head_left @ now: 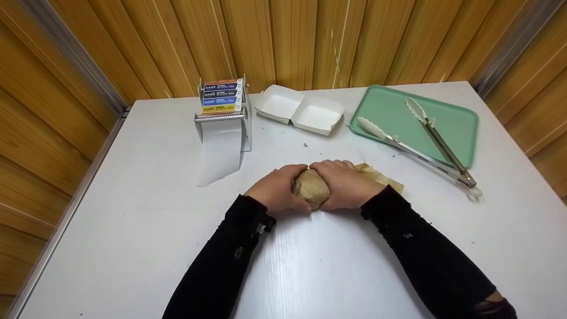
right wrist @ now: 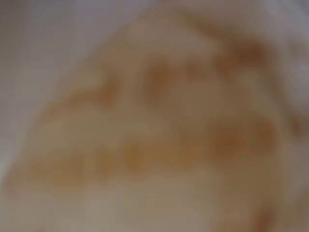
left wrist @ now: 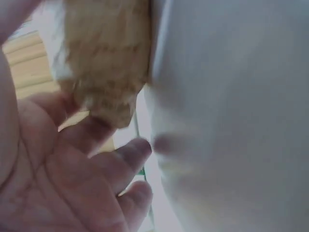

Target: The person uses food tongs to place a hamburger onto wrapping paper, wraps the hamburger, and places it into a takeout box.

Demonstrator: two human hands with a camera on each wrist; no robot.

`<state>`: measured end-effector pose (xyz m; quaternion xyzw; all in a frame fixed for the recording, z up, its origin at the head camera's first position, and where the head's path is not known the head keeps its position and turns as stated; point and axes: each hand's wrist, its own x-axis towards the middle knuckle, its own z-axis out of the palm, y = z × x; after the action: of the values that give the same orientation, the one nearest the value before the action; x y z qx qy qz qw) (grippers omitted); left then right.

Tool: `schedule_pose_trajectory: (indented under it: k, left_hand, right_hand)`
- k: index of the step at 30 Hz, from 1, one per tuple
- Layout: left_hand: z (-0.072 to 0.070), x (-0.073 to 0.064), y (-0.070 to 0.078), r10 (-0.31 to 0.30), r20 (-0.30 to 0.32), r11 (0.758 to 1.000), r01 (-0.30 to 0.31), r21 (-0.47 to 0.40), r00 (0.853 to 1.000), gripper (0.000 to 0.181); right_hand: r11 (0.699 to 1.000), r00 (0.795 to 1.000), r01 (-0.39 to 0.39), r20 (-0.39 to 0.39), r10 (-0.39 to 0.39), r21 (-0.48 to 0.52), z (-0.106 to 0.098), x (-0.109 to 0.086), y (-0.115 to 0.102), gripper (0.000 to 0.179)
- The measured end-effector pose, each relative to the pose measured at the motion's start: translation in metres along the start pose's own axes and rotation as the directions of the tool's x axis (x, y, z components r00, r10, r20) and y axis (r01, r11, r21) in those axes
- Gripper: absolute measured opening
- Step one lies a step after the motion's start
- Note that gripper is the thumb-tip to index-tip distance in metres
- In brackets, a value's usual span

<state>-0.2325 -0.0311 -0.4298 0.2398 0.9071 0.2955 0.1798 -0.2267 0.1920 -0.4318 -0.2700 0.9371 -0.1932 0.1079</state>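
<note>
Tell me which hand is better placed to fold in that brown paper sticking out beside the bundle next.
Probably the right hand: the brown paper shows just beyond it, partly hidden by it. The left hand holds the opposite side of the wrapped bundle and could steady it.

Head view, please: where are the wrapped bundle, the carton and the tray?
Bundle (head_left: 312, 187): head view, on the middle of its brown wrapping.
Carton (head_left: 316, 116): head view, on the inner floor of its right half.
Tray (head_left: 456, 126): head view, on bare green surface toward its right edge.
</note>
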Motion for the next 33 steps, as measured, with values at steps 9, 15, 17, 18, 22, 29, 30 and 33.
schedule_pose_trajectory:
  k: [9,15,17,18,22,29,30,33]
  left_hand:
    - [0.025,-0.013,0.030,0.111,-0.117,0.892,-0.047,0.450,0.987,0.094]
    - [0.033,-0.018,0.030,0.178,-0.122,0.824,-0.080,0.561,0.976,0.098]
    - [0.034,-0.018,0.029,0.180,-0.121,0.827,-0.083,0.556,0.976,0.098]
    - [0.034,-0.018,0.029,0.177,-0.117,0.830,-0.084,0.551,0.977,0.098]
    - [0.034,-0.017,0.031,0.152,-0.107,0.835,-0.070,0.545,0.983,0.094]
    - [0.034,-0.016,0.034,0.113,-0.096,0.826,-0.040,0.562,0.989,0.089]
    - [0.034,-0.016,0.034,0.111,-0.094,0.826,-0.039,0.562,0.989,0.089]
    - [0.033,-0.017,0.034,0.102,-0.088,0.830,-0.036,0.556,0.991,0.089]
  right_hand:
    - [0.996,0.994,-0.090,0.065,0.090,0.004,-0.002,0.021,-0.003,0.108]
    - [0.995,0.992,-0.104,0.075,0.103,0.008,-0.003,0.020,0.003,0.114]
    - [0.994,0.992,-0.104,0.075,0.103,0.014,-0.004,0.017,0.007,0.115]
    - [0.994,0.991,-0.107,0.078,0.105,0.017,-0.005,0.014,0.010,0.114]
    - [0.991,0.988,-0.130,0.086,0.126,0.039,-0.013,0.001,0.026,0.113]
    - [0.943,0.947,-0.310,0.125,0.296,0.118,-0.035,-0.030,0.059,0.114]
    - [0.934,0.942,-0.327,0.128,0.310,0.141,-0.037,-0.033,0.063,0.111]
    - [0.905,0.932,-0.360,0.131,0.339,0.225,-0.042,-0.042,0.076,0.101]
